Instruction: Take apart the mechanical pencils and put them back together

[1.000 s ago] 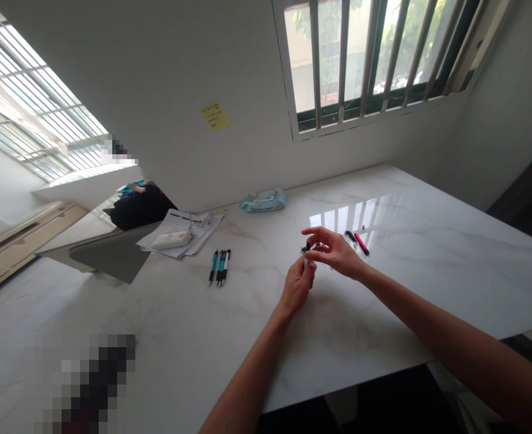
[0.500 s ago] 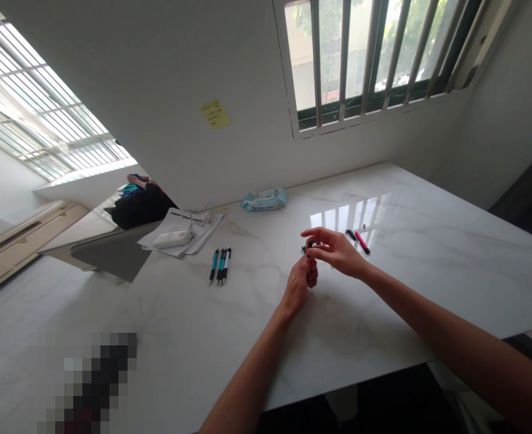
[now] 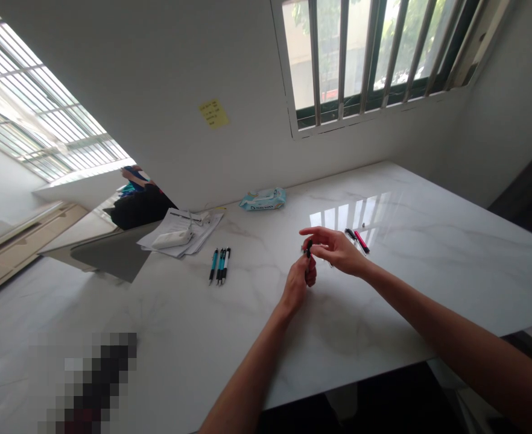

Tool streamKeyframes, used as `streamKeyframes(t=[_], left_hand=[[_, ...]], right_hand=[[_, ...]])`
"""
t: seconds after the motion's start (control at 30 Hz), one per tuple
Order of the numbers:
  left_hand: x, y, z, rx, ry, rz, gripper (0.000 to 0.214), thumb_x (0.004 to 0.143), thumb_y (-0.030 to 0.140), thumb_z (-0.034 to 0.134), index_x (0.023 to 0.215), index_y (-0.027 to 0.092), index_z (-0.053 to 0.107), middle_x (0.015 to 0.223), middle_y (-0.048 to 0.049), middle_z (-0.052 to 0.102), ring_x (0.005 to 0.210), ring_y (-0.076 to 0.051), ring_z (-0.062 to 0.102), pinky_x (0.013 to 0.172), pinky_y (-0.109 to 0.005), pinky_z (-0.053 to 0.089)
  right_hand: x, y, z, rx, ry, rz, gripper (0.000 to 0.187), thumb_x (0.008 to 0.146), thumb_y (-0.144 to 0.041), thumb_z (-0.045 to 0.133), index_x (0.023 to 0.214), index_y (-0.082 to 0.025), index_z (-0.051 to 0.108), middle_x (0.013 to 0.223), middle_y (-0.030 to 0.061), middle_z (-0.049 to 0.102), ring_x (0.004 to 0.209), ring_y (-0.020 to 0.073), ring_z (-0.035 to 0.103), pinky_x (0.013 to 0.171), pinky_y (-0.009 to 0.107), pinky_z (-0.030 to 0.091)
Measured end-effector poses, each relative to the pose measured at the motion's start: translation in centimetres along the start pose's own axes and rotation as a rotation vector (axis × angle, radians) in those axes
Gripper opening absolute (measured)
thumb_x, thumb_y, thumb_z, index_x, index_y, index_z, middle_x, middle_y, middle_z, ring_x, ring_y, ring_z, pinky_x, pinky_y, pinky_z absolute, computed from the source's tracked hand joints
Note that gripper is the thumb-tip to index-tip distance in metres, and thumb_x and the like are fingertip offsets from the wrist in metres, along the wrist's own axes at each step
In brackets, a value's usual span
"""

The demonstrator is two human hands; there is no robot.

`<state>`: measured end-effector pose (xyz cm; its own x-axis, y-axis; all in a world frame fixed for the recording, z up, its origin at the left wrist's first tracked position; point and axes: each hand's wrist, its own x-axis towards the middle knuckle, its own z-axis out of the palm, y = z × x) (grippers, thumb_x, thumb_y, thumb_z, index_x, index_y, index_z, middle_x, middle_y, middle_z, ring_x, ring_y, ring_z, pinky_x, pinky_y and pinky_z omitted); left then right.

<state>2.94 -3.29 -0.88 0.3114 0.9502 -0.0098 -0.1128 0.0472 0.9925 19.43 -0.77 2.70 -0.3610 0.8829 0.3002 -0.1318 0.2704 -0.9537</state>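
My left hand [image 3: 297, 280] is closed in a loose fist around a slim black pen part [image 3: 309, 245], which sticks up from between thumb and fingers. Over its top, my right hand [image 3: 336, 250] has its thumb and a curled finger against the black piece, the index finger stretched out above. The lower end of the piece is hidden in the left fist. Just beyond the right hand lie a red pen part [image 3: 362, 242] and a black pen part [image 3: 350, 234]. Small bits behind the fingers are mostly covered.
Several teal, black and white pens [image 3: 221, 266] lie side by side to the left. Papers [image 3: 180, 232] with a white power strip [image 3: 172, 240] on them and a blue wipes packet [image 3: 263, 199] are by the wall. Another person [image 3: 142, 199] is at the far left.
More of the black pen part now shows above my left fist, between the two hands. Both hands have stayed almost in place.
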Motion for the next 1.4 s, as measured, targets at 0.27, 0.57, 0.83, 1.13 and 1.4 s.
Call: streamKeyframes(t=[0.27,0.57,0.83,1.13,1.4], left_hand=[[0.1,-0.3,0.0,-0.032,-0.003,0.01,0.047,0.095,0.064,0.046,0.075,0.021,0.041,0.066,0.0042,0.035,0.058,-0.012,0.03,0.054,-0.028,0.027],[-0.1,0.5,0.4,-0.068,-0.037,0.031,0.037,0.097,0.05,0.047,0.074,0.021,0.042,0.068,0.0017,0.038,0.062,-0.013,0.033,0.059,-0.029,0.032],[0.0,0.7,0.4,-0.134,-0.074,0.058,0.034,0.093,0.047,0.047,0.072,0.021,0.042,0.069,0.0019,0.034,0.063,-0.014,0.032,0.062,-0.03,0.033],[0.2,0.6,0.2,-0.126,-0.052,-0.005,0.036,0.088,0.053,0.05,0.071,0.022,0.042,0.067,0.003,0.032,0.062,-0.014,0.031,0.061,-0.031,0.031],[0.3,0.5,0.2,-0.13,-0.054,0.009,0.031,0.088,0.047,0.05,0.071,0.021,0.043,0.067,0.003,0.032,0.061,-0.014,0.029,0.06,-0.03,0.029]], right_hand=[[0.0,0.3,-0.1,0.017,0.038,0.024,0.047,0.086,-0.034,0.077,0.131,-0.022,0.067,0.105,0.0075,0.077,0.096,0.0221,0.074,0.093,0.042,0.06],[0.1,-0.9,-0.9,0.101,0.044,0.009,0.054,0.084,-0.038,0.081,0.133,-0.023,0.065,0.111,0.0104,0.08,0.101,0.0251,0.076,0.084,0.039,0.062],[1.3,-3.9,-1.0,0.069,0.162,-0.142,0.037,0.079,-0.041,0.086,0.108,-0.022,0.072,0.105,0.0079,0.079,0.104,0.0242,0.073,0.096,0.043,0.059],[1.1,-1.2,-12.1,-0.506,0.606,0.004,0.04,0.081,-0.044,0.076,0.111,-0.018,0.076,0.095,0.0088,0.077,0.08,0.0222,0.075,0.076,0.037,0.062],[-1.9,4.4,-18.5,-1.009,0.504,0.441,0.027,0.083,-0.032,0.071,0.105,-0.02,0.081,0.094,0.0087,0.081,0.085,0.0236,0.075,0.081,0.033,0.055]])
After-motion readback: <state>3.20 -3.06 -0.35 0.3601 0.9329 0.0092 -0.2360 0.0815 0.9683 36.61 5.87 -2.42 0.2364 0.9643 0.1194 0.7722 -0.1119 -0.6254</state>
